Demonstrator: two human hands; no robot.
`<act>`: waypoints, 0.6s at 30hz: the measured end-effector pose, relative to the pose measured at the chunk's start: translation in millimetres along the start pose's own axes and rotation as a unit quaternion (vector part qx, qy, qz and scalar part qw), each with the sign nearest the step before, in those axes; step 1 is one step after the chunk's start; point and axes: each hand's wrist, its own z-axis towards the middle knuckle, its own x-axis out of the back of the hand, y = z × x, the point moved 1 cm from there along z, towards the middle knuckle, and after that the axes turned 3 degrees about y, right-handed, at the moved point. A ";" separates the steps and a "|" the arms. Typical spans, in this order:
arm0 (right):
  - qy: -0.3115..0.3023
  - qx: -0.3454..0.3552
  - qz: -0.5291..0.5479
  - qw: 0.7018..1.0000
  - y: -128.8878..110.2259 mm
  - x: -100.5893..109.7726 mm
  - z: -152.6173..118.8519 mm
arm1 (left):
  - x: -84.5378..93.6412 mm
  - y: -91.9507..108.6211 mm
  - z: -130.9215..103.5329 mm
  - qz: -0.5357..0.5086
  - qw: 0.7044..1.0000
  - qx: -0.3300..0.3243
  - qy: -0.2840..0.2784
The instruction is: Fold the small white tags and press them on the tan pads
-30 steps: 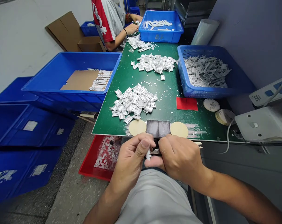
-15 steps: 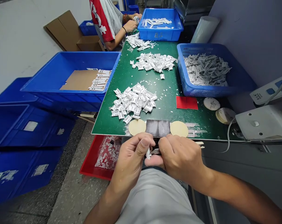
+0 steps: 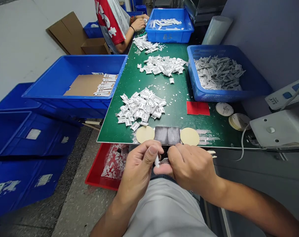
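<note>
Your left hand (image 3: 139, 166) pinches one part (image 3: 156, 161), likely midway; right hand (image 3: 192, 166) grips a metal tool (image 3: 165, 161), mostly hidden; heap (image 3: 142, 107) ahead: done or waiting, cannot tell

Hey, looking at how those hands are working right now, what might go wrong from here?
The thin metal tool in the right hand sits close to the right thumb, so a slip might nick it.

The left hand pinches a small white part short of the table's near edge; if dropped, it could miss the tabletop.

The loose pile of white pieces lies near that edge, so a bump might scatter some.
</note>
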 end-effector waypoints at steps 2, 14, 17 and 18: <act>0.008 -0.001 0.004 1.000 0.1 0.7 0.1 | -0.5 -0.1 1.0 -0.001 1.000 0.001 -0.001; -0.045 -0.139 0.378 0.914 14.8 -5.6 -19.7 | -0.2 24.6 56.5 0.272 0.943 -0.186 0.036; -0.151 -0.246 0.563 0.774 31.9 3.7 -33.0 | -1.5 46.1 129.6 0.491 0.818 -0.298 0.010; -0.186 -0.257 0.604 0.731 38.3 5.4 -40.7 | -4.0 49.8 156.4 0.552 0.781 -0.293 -0.007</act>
